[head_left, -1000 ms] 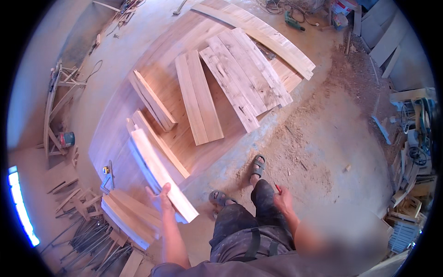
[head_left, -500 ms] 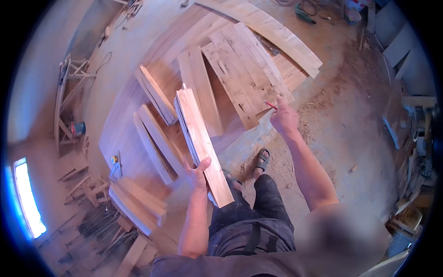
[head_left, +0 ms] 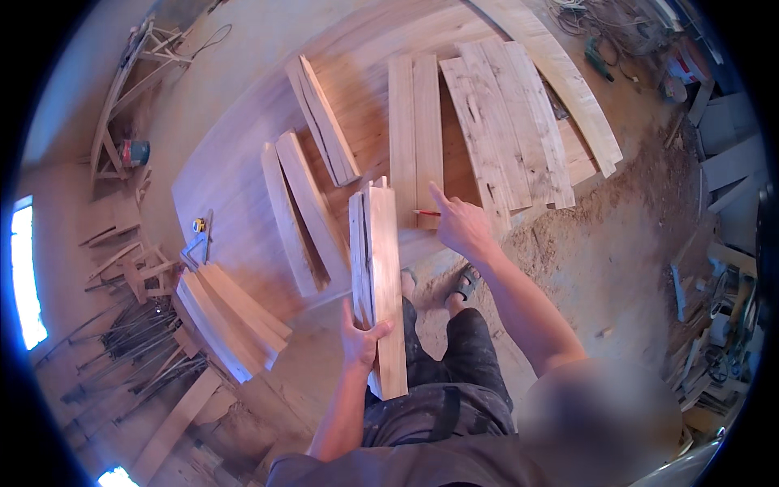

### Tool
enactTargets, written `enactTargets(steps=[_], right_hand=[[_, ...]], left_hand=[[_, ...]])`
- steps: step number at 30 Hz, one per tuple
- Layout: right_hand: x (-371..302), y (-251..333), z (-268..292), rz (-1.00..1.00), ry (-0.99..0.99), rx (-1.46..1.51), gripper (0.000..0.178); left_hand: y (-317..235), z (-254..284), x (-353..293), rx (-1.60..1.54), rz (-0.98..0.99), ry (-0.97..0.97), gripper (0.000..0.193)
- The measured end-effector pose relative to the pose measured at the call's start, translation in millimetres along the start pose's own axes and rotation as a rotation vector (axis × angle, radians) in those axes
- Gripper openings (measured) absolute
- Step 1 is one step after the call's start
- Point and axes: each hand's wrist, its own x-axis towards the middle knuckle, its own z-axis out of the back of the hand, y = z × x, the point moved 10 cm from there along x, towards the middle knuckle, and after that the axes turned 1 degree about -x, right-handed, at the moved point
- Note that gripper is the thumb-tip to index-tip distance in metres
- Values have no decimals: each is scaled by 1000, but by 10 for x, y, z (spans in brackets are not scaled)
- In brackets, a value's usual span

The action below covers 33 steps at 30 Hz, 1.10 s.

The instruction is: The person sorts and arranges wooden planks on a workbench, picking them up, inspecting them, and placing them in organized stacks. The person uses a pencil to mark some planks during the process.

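My left hand [head_left: 363, 339] is closed around the lower part of some narrow wooden boards [head_left: 388, 276], held together upright in front of my legs. Short tongues stick out at their far end. My right hand [head_left: 466, 229] grips a red pencil [head_left: 428, 213] while its index finger points forward. It hovers right of the held boards, over the near end of a pair of pale planks [head_left: 415, 130]. Those planks lie on a large wooden panel [head_left: 235, 154]. Wider knotty planks [head_left: 507, 122] rest to their right.
Narrow boards [head_left: 312, 211] and another pair [head_left: 323, 122] lie on the panel's left half. A yellow tape measure [head_left: 199, 225] and a square [head_left: 195, 245] sit near its left corner, beside stacked boards [head_left: 223, 312]. Metal bars [head_left: 134, 345] and offcuts litter the left floor; a green power tool [head_left: 599, 61] lies far right.
My view has shifted, so the panel and planks appear further right. My right hand, with the pencil, has come left toward the held boards, which now stand straighter in view.
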Motion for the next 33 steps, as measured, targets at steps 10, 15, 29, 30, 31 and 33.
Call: enactTargets(steps=[10,15,29,30,31,33], right_hand=[[-714,-562,-190,-240,-125,237,46],[-1576,-1041,-262,-323,-236,244,45],[-1375,-1113,488,-501,-492,363,27],[-1125,-951,691,-429,-556,351,28],[-859,-809,840,-358,-616,342,28],[-269,-460,1072,-162,-683,288,29]], left_hand=[[-455,-133,360,366,-272,-8,121],[-1272,-1054,789,417,-650,95,109],[-1710,-2879,1402,1119,-792,192,106],[-1724,-2857,1388,1121,-792,206,106],[-1750,-2815,1359,1106,-777,241,104],[-1638,-2575,1526,843,-805,198,100]])
